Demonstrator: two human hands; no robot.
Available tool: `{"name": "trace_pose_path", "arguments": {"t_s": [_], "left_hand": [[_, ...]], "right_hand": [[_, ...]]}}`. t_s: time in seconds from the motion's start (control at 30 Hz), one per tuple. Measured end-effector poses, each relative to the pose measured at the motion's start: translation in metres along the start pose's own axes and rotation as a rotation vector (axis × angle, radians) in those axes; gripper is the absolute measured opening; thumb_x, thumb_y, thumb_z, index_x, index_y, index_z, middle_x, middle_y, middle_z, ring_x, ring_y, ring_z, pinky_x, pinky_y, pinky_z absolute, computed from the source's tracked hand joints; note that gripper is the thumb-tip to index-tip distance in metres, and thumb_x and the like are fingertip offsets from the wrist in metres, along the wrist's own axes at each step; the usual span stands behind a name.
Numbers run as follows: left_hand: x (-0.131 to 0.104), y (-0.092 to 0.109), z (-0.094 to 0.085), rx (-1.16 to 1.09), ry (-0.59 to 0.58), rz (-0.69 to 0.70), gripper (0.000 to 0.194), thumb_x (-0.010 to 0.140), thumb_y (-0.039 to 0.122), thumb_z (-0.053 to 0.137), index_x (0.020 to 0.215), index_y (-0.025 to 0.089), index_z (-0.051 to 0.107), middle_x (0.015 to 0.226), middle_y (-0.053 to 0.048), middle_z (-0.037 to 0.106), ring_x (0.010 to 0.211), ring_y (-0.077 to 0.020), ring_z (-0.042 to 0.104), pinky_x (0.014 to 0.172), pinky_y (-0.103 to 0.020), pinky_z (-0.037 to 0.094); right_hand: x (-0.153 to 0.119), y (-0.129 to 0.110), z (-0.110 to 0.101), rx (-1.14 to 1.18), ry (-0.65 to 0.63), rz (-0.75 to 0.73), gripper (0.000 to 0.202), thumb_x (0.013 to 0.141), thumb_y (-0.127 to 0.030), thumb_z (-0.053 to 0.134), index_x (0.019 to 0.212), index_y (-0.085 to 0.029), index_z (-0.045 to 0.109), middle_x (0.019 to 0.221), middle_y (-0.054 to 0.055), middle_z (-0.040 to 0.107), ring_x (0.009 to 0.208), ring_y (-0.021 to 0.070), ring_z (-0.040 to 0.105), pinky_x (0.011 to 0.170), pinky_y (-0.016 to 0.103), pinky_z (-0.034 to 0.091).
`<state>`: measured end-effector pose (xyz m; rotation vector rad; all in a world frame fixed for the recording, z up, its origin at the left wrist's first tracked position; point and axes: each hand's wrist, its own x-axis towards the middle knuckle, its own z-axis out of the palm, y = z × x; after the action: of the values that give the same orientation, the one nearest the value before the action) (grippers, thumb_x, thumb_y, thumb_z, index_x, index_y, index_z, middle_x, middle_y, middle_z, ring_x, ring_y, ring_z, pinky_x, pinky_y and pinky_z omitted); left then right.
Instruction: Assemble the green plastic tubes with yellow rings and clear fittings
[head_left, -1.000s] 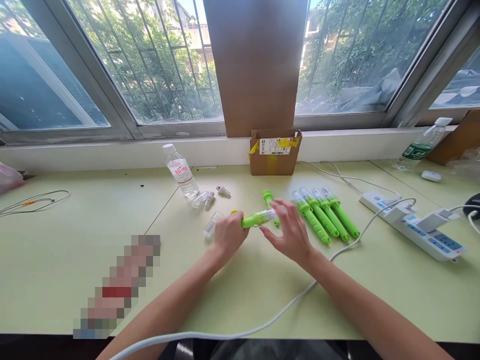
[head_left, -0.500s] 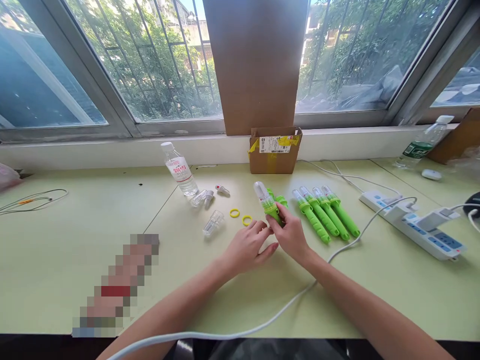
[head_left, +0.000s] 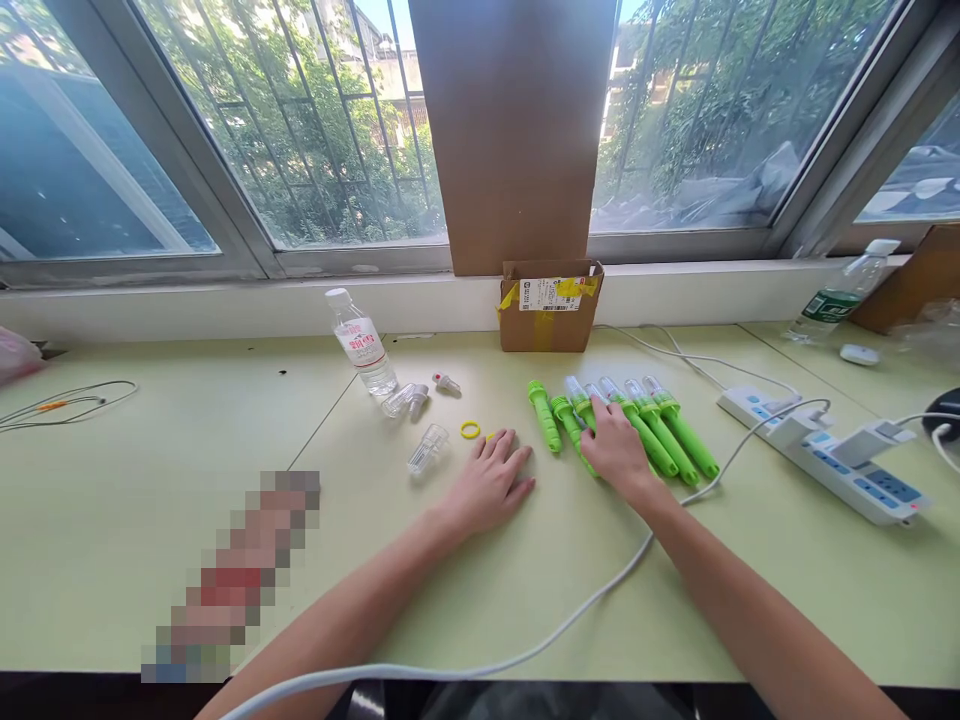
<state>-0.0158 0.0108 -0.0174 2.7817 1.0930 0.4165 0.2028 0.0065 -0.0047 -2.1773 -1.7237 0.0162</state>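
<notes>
My right hand [head_left: 615, 445] has its fingers round a green stick with a clear cap [head_left: 576, 392], at the left end of a row of capped green sticks [head_left: 686, 440]. Two green tubes without clear caps, one of them [head_left: 544, 415] standing apart, lie just left of that hand. My left hand [head_left: 491, 480] rests on the table with fingers spread, holding nothing. Its fingertips partly cover one yellow ring; another yellow ring [head_left: 470, 430] lies beyond them. Clear plastic caps [head_left: 428, 450] and a small clear part with a red spot [head_left: 446, 383] lie farther left.
A water bottle [head_left: 363, 345] and a cardboard box [head_left: 550, 315] stand near the window. A white power strip [head_left: 832, 455] lies at the right. Its white cable [head_left: 592, 598] crosses the table's front. A blurred-out item [head_left: 240, 570] lies front left.
My right hand has carried the capped green stick rightward to the row. My left hand has moved slightly left and down, away from the stick, and its fingers have spread on the table.
</notes>
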Motion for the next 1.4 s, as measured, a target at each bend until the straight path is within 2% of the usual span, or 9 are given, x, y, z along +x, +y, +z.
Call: {"name": "trace_pose_path", "arguments": {"t_s": [0.13, 0.33, 0.57, 0.63, 0.73, 0.87, 1.07, 1.27, 1.4], "left_hand": [[0.0, 0.0, 0.001, -0.041, -0.016, -0.023, 0.043, 0.091, 0.042, 0.04, 0.128, 0.021, 0.046, 0.141, -0.015, 0.037, 0.134, -0.0311, 0.028, 0.107, -0.05, 0.029], [0.0, 0.0, 0.002, -0.08, -0.006, -0.043, 0.041, 0.09, 0.04, 0.042, 0.125, 0.02, 0.047, 0.141, -0.016, 0.036, 0.135, -0.0316, 0.026, 0.106, -0.049, 0.033], [0.0, 0.001, 0.003, -0.056, 0.024, -0.03, 0.036, 0.09, 0.036, 0.043, 0.122, 0.02, 0.047, 0.136, -0.014, 0.039, 0.132, -0.0294, 0.03, 0.104, -0.047, 0.036], [0.002, 0.001, 0.002, -0.041, 0.047, -0.024, 0.032, 0.09, 0.034, 0.043, 0.118, 0.02, 0.05, 0.131, -0.013, 0.043, 0.129, -0.0282, 0.034, 0.103, -0.045, 0.037], [0.004, 0.001, -0.001, 0.007, 0.063, -0.019, 0.025, 0.091, 0.027, 0.038, 0.108, 0.019, 0.054, 0.118, -0.012, 0.05, 0.115, -0.0259, 0.045, 0.096, -0.043, 0.041], [0.006, 0.001, -0.003, 0.063, 0.062, -0.051, 0.028, 0.093, 0.022, 0.032, 0.103, 0.019, 0.058, 0.102, -0.01, 0.056, 0.097, -0.0233, 0.051, 0.086, -0.041, 0.044], [0.007, 0.0, -0.001, 0.063, 0.126, -0.092, 0.025, 0.089, 0.021, 0.04, 0.105, 0.02, 0.058, 0.096, -0.008, 0.056, 0.092, -0.0233, 0.051, 0.083, -0.039, 0.043], [0.007, -0.001, 0.001, 0.037, 0.182, -0.138, 0.023, 0.087, 0.024, 0.047, 0.107, 0.019, 0.056, 0.095, -0.007, 0.058, 0.089, -0.0225, 0.054, 0.082, -0.038, 0.043], [0.008, -0.003, 0.0, -0.013, 0.201, -0.153, 0.024, 0.088, 0.025, 0.044, 0.11, 0.02, 0.055, 0.098, -0.007, 0.059, 0.086, -0.021, 0.057, 0.081, -0.037, 0.045]], "right_hand": [[-0.002, -0.002, -0.003, -0.03, -0.058, -0.011, 0.046, 0.085, -0.016, 0.041, 0.131, -0.011, 0.043, 0.11, 0.015, 0.057, 0.09, 0.0254, 0.062, 0.072, 0.031, 0.043], [-0.004, -0.004, -0.009, -0.114, -0.117, 0.004, 0.046, 0.086, -0.018, 0.04, 0.132, -0.019, 0.044, 0.108, 0.012, 0.059, 0.084, 0.0239, 0.063, 0.066, 0.03, 0.041], [-0.005, -0.004, -0.01, -0.198, -0.1, 0.014, 0.038, 0.087, -0.021, 0.041, 0.124, -0.019, 0.05, 0.1, 0.011, 0.063, 0.08, 0.0236, 0.062, 0.058, 0.028, 0.038], [-0.006, -0.005, -0.01, -0.212, -0.073, 0.008, 0.034, 0.088, -0.023, 0.041, 0.119, -0.018, 0.054, 0.096, 0.011, 0.063, 0.082, 0.0241, 0.061, 0.057, 0.028, 0.037], [-0.008, -0.008, -0.011, -0.228, 0.037, -0.017, 0.03, 0.091, -0.027, 0.04, 0.113, -0.018, 0.057, 0.096, 0.011, 0.062, 0.088, 0.0254, 0.058, 0.06, 0.028, 0.039], [-0.011, -0.013, -0.013, -0.208, 0.146, -0.097, 0.03, 0.093, -0.028, 0.037, 0.112, -0.018, 0.057, 0.099, 0.012, 0.061, 0.095, 0.0262, 0.055, 0.063, 0.029, 0.04], [-0.017, -0.021, -0.011, -0.183, 0.025, -0.204, 0.026, 0.093, -0.027, 0.037, 0.109, -0.019, 0.057, 0.095, 0.011, 0.061, 0.081, 0.0233, 0.06, 0.061, 0.029, 0.041], [-0.019, -0.023, -0.007, -0.241, -0.081, -0.221, 0.022, 0.092, -0.027, 0.04, 0.106, -0.019, 0.055, 0.096, 0.012, 0.061, 0.075, 0.0232, 0.063, 0.06, 0.029, 0.042], [-0.02, -0.023, -0.003, -0.217, -0.1, -0.2, 0.033, 0.09, -0.028, 0.042, 0.12, -0.016, 0.048, 0.094, 0.012, 0.062, 0.076, 0.0249, 0.064, 0.061, 0.031, 0.043]]}}
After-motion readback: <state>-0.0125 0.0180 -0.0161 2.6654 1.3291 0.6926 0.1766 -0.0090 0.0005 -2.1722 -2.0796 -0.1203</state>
